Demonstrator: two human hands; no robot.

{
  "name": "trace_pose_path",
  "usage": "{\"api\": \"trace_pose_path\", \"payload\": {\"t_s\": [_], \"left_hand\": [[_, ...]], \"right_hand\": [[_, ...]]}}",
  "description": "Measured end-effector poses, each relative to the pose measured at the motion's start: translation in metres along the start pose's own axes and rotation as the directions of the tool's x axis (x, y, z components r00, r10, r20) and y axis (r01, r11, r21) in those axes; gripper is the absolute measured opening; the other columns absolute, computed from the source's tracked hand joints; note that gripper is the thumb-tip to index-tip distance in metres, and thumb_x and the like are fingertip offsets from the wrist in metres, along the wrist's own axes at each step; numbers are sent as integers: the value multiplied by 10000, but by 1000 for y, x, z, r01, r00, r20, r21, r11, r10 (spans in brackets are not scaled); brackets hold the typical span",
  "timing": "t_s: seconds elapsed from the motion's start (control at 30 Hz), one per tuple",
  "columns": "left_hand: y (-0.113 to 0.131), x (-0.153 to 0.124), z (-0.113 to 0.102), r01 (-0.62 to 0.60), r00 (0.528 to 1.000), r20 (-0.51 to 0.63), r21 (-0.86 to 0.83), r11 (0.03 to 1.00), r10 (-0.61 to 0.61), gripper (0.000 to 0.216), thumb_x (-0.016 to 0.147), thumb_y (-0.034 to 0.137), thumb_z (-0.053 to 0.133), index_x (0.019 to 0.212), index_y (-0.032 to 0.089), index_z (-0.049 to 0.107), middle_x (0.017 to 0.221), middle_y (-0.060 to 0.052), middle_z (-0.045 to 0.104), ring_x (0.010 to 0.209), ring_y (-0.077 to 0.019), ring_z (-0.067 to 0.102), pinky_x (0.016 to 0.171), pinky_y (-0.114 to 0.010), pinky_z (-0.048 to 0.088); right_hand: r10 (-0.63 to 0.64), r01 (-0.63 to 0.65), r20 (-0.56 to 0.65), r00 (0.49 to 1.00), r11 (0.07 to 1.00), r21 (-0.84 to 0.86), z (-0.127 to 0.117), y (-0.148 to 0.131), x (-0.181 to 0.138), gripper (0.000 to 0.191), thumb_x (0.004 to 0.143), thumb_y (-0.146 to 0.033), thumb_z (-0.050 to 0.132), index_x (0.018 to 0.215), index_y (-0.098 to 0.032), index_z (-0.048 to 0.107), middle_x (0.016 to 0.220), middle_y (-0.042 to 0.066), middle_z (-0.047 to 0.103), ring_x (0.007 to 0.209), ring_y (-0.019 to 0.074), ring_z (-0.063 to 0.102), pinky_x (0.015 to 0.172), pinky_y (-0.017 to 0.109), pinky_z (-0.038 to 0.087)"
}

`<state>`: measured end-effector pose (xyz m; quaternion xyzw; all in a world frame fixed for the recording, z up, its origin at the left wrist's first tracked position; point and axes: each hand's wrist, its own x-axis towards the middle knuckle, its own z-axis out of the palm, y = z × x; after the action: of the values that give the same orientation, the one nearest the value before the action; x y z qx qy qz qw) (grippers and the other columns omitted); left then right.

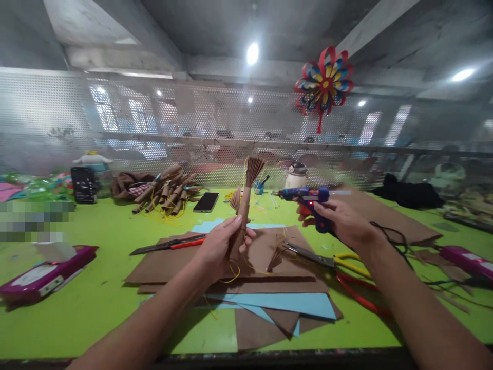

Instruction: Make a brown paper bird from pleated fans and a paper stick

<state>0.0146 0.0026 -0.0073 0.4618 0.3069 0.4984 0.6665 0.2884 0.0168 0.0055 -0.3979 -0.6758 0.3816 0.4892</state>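
Our left hand [234,239] grasps a pleated brown paper roll [244,208], tilted, mid-view; at its two o'clock, our right hand [333,218] grips a glue gun [308,195], nozzle apart from the roll; a hot drip or poor aim could burn our fingers or smear the pleats; the black cable [404,239], at the gun's four o'clock, could snag on the scissors [311,255]; bundled paper rolls [169,192] lie at ten o'clock on the tabletop [96,303], a smartphone [206,202] at eleven.
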Motion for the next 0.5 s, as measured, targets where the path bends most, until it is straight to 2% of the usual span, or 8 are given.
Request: {"api": "trace_pose_path", "payload": {"t_s": [0.07,0.2,0.37,0.5], "left_hand": [[1,-1,1,9,1000,6,-40,999,-8,140,845,263,524,807,130,531,696,-52,623,501,-73,531,419,-148,400],[3,-3,1,55,998,45,-116,992,-50,140,873,238,460,893,121,534,703,-73,623,539,-90,559,429,-145,416],[4,-5,2,53,995,92,-154,987,-39,195,886,244,415,912,105,550,715,-96,621,545,-98,558,414,-142,405],[4,-7,2,42,991,129,-165,985,-21,206,884,250,412,917,110,560,701,-85,615,512,-90,539,391,-143,379]], "right_hand": [[-22,16,47,999,993,121,17,-9,-7,427,805,-529,516,990,-171,658,932,135,679,803,239,640,639,359,507],[-54,35,153,987,991,127,38,-15,-14,344,829,-465,536,916,-164,678,834,105,686,719,198,640,670,346,499],[-77,72,163,984,997,39,37,-14,-15,345,869,-439,490,946,-157,672,811,94,685,724,182,640,701,326,485],[-87,88,164,983,996,0,33,-10,-15,351,881,-437,467,947,-159,671,825,103,686,732,193,640,666,311,474]]}}
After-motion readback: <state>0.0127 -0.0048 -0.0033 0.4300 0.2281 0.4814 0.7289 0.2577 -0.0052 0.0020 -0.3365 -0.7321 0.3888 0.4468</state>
